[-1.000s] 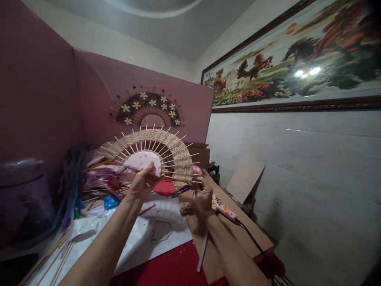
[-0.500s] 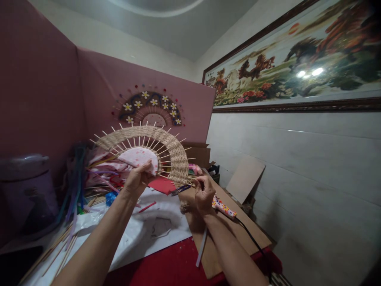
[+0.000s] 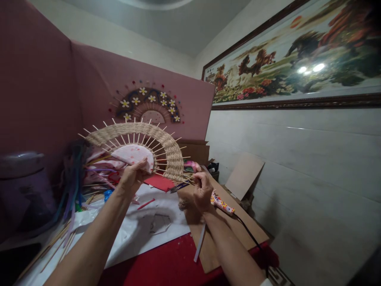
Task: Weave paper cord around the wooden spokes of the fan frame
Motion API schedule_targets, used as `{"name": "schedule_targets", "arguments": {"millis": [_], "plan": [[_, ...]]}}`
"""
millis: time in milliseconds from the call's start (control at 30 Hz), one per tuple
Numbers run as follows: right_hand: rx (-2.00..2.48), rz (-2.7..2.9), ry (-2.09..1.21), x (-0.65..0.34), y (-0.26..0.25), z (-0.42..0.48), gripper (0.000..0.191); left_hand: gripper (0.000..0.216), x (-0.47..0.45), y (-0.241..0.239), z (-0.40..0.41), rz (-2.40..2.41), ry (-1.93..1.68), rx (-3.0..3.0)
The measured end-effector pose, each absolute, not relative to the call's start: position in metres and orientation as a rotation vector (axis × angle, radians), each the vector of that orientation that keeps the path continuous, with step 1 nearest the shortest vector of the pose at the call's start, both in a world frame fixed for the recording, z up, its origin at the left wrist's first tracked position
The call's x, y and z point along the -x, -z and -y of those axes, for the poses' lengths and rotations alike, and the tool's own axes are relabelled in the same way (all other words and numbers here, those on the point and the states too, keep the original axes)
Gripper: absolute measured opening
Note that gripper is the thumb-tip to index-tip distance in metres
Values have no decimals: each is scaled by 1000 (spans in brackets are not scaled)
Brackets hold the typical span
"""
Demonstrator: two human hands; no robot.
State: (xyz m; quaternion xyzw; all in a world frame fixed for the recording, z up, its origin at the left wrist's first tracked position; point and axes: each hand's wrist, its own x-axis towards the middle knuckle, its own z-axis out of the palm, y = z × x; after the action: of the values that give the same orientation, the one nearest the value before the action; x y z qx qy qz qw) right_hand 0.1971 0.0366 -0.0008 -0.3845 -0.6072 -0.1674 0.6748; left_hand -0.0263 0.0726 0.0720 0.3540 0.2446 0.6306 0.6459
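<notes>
I hold up a half-round woven fan made of straw rope wound over thin wooden spokes, with a pink flowered cloth centre. My left hand grips that cloth centre from below. My right hand pinches the rope end at the fan's lower right edge, fingers closed on it. The fan stands upright, tilted a little to the left, above the table.
A finished flowered fan hangs on the pink board behind. On the table lie a spotted glue gun with black cord, white paper, red cloth, a brown board, loose sticks and coloured ribbons. A purple pot stands left.
The fan and both hands have shifted left and slightly up. My right hand has moved in closer to the fan's lower right edge.
</notes>
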Motion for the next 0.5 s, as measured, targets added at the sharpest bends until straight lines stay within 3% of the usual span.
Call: {"name": "schedule_targets", "arguments": {"millis": [500], "plan": [[884,1314,-16,-188,5,-38,11,10,17,-59,-63,-479,-1372,-647]]}}
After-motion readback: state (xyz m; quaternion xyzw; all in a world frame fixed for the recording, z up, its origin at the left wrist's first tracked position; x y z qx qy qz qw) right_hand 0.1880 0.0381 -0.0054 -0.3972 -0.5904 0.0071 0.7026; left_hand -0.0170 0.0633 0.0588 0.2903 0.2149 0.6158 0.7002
